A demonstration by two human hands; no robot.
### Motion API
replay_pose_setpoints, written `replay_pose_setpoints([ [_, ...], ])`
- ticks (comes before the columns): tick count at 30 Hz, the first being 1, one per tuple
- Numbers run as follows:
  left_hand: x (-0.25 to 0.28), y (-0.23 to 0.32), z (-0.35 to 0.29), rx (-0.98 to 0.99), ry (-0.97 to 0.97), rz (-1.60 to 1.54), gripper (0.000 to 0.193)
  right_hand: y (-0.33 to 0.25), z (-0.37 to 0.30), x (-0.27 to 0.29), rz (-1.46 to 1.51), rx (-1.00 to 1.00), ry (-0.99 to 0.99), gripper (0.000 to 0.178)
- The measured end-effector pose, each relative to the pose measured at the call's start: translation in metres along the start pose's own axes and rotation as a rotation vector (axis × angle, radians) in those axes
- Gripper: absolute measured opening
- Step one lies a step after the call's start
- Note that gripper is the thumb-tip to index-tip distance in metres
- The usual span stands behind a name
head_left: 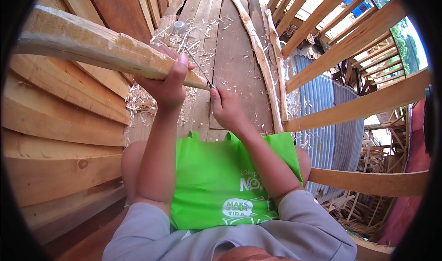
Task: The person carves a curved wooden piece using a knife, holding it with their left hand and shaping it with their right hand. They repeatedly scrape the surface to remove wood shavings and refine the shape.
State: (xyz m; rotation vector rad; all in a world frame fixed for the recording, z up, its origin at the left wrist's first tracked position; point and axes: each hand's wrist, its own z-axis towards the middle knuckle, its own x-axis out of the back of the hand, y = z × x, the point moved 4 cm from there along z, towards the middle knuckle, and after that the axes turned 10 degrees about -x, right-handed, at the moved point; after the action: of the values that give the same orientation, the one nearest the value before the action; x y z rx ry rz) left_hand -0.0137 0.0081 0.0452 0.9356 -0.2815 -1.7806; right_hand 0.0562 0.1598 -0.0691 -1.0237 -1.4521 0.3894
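A long pale wooden pole slants in from the upper left, its thinner end lying close to my right hand. My left hand is closed round the underside of the pole near that end, thumb up along its side. A thin knife blade runs from my right hand up and left, past the pole's end. My right hand is closed on the knife's handle, which the fingers mostly hide. Whether the blade touches the wood cannot be made out. A bright green cloth bag lies across my lap beneath both forearms.
Curled wood shavings litter the plank floor. A clear cup stands among them. Two long peeled poles lie along the right side, beside a wooden railing and corrugated metal sheets. A board wall rises at left.
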Motion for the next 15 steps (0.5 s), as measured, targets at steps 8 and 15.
replay_pose_setpoints([
  [8, -0.003, -0.004, 0.001, -0.008, -0.017, -0.034, 0.025, 0.075, 0.032, -0.024, -0.187, -0.123, 0.09, 0.035],
  [15, -0.004, -0.001, 0.002, 0.01, -0.016, -0.017, 0.025, 0.03, 0.012, -0.008, -0.07, -0.122, 0.018, 0.038],
])
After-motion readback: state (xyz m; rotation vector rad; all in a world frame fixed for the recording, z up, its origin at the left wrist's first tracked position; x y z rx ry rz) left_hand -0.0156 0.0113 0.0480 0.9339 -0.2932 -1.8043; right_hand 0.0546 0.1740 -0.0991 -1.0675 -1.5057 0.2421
